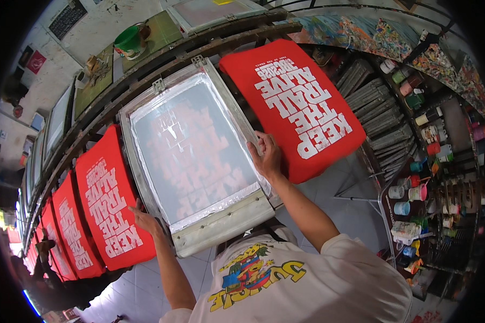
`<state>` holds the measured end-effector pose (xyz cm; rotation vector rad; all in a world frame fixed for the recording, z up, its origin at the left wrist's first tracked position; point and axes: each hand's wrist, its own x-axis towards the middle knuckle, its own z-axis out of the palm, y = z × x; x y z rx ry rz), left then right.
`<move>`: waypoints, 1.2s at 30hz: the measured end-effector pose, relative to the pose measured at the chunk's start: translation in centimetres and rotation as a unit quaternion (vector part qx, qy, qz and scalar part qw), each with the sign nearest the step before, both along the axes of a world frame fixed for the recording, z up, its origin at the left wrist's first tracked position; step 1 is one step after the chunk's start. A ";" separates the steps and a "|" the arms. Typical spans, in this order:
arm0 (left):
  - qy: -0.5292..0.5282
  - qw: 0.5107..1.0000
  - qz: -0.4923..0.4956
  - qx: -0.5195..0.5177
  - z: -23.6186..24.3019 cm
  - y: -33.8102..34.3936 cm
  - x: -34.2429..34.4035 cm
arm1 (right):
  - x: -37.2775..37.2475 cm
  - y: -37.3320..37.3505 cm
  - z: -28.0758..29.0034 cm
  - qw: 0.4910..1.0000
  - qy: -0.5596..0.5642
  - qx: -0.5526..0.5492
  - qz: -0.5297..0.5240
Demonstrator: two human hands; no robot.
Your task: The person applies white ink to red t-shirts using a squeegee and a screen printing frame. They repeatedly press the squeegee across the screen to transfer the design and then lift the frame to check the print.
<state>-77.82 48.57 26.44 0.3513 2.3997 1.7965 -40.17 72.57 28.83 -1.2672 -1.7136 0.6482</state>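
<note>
Here, a screen-printing frame point(191, 153) is held over a long printing bench point(145, 75) that curves off to the left. The frame is gripped on both sides: the right hand point(265, 156) is closed over the right rail, fingers curled onto its upper edge, and the left hand point(144, 219) is pressed against the lower-left corner, the fingers wrapped under the rail so far as can be seen. Through the pale mesh a faint reversed block of lettering is visible. Whether a garment lies below the mesh cannot be told.

Just right of the frame a red shirt point(293, 105) with fresh white lettering is spread on its platen; to the left another printed red shirt point(110, 207) lies just beside the frame, with more of the same trailing away behind it. A green bucket point(128, 40) is set on the far side of the bench, and a rack of paint pots point(423, 177) is ranged along the right wall.

The step in hand is judged to be the placing of the frame at one station — either being seated or being lifted; which cannot be told. The next move calls for the frame to be kept level and carried squarely, both rails held evenly, so that the wet print beside it is not brushed.
</note>
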 end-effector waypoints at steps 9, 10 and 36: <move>0.140 0.988 0.011 -0.061 -0.8 -0.4 0.1 | -0.2 0.8 -1.1 0.998 0.014 -0.038 0.037; 0.117 0.992 0.007 -0.038 -1.4 -0.3 -0.1 | 0.2 0.9 -1.4 0.999 0.027 -0.018 0.033; -0.038 0.996 -0.012 0.085 0.4 0.2 1.5 | 0.4 0.8 0.0 0.997 0.042 -0.066 0.003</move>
